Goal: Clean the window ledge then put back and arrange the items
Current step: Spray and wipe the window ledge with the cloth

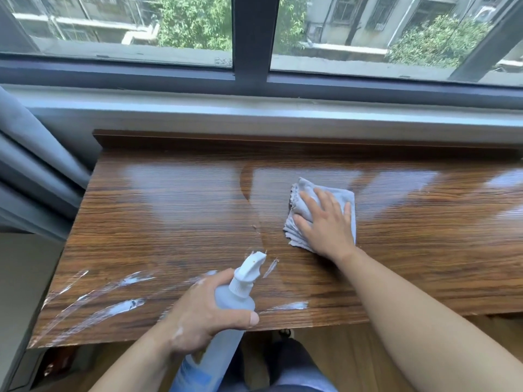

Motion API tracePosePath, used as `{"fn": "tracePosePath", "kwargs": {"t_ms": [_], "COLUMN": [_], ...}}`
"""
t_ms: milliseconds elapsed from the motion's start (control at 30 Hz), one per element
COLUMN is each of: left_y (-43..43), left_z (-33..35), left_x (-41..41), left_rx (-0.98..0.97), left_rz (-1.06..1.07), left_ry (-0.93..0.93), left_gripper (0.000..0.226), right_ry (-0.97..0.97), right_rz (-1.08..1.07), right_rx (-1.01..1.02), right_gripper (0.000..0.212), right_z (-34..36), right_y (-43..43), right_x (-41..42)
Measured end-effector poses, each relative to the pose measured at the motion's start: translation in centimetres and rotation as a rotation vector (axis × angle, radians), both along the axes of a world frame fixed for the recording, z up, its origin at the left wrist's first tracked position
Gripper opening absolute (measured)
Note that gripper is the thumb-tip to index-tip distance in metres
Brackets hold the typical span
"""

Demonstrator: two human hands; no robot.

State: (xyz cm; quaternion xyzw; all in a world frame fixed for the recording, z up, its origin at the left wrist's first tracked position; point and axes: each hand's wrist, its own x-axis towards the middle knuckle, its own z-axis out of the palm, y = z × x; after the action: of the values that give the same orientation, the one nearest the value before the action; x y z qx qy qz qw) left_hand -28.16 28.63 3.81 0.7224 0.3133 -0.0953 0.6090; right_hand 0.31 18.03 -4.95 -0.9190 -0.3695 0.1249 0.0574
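The folded grey cloth (pixel 308 186) lies flat midway along the glossy wooden window ledge (pixel 169 222), with the right hand (pixel 325 222) pressing it, fingers (pixel 308 199) straight. The left hand (pixel 203 309) wraps a frosted spray bottle (pixel 233 299) at the near edge, long axis tilted, white nozzle aimed toward the window.

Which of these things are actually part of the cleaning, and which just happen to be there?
Part of the job:
- wooden ledge, being cleaned
- grey cloth, pressed flat on it
- spray bottle, held over the near edge
- white streaks, not yet wiped off

Just there:
- curtain, at the left
- window frame
- trees, outside the glass
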Motion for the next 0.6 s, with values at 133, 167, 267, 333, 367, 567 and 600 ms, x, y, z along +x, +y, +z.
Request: {"fn": "tracePosePath", "kwargs": {"t_ms": [133, 167, 267, 333, 367, 567, 600], "left_y": [0.8, 1.1, 1.7, 2.0, 2.1, 1.7, 1.3], "left_z": [-0.6, -0.6, -0.7, -0.5, -0.3, 0.1, 0.1], "left_x": [-0.8, -1.0, -1.7, -2.4, -2.7, -3.8, -3.8], "left_rx": [0.03, 0.037, 0.033, 0.013, 0.009, 0.021, 0.017], "left_rz": [-0.043, -0.056, -0.1, -0.1, -0.091, -0.01, 0.004], "left_ry": [0.003, -0.002, -0.018, -0.051, -0.071, -0.073, -0.065], "left_gripper": [0.074, 0.074, 0.07, 0.067, 0.066, 0.065, 0.065], "right_ry": [-0.017, -0.014, -0.018, -0.023, -0.025, 0.045, 0.054], "right_rz": [0.026, 0.043, 0.12, 0.173, 0.2, 0.072, 0.045], "right_rx": [-0.033, -0.045, -0.056, -0.036, -0.04, -0.046, -0.042], "right_gripper": [0.068, 0.07, 0.068, 0.063, 0.061, 0.057, 0.057], "right_z": [-0.5, -0.5, -0.5, -0.6, -0.7, 0.0, -0.2], "right_y": [-4.6, -5.5, -6.9, -6.4, -5.5, 5.6, 6.8], "right_x": [-3.2, -4.0, -7.2, -9.6, -10.2, -5.7, -5.0]}}
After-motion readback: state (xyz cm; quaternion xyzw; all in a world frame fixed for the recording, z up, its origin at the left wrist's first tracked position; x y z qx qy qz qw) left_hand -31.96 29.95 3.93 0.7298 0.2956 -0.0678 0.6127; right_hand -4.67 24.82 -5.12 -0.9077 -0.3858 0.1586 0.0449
